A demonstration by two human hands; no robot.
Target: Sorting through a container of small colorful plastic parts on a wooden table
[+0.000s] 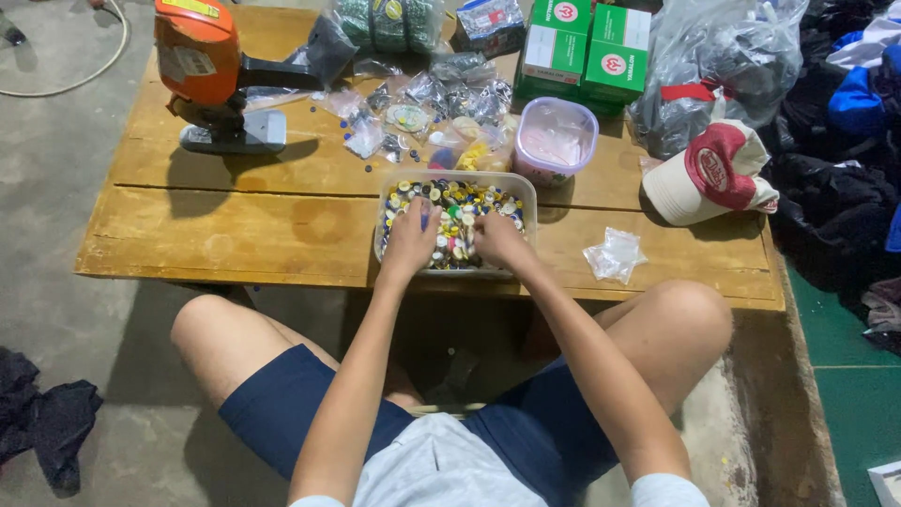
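The person sits low at the near edge of the wooden bench (235, 225), knees spread to either side and both forearms reaching forward between them. The left hand (410, 241) rests in the near left part of a clear plastic tub (526, 188), fingers curled down into the buttons (460, 208) with a dark blue one showing at its fingertips; whether it is pinched cannot be told. The right hand (497, 240) lies just beside it in the near middle of the tub, knuckles up, fingers bent down among the buttons, and what it has hold of, if anything, is hidden.

The tub stands at the middle of the near edge, its long axis running along that edge, and it is heaped with mixed buttons in yellow, white, black and blue. To its right, near the near right corner, lies a small crumpled clear bag (615, 253). Farther right a red and cream cap (713, 174) sits at the right edge. Just behind the tub stands a round tub with a lilac rim (557, 141), and left of that a scatter of small clear packets (413, 108). At the far left corner stands an orange machine (202, 66) on a grey foot. Along the far edge stand green boxes (587, 47) and a large clear sack (723, 66).
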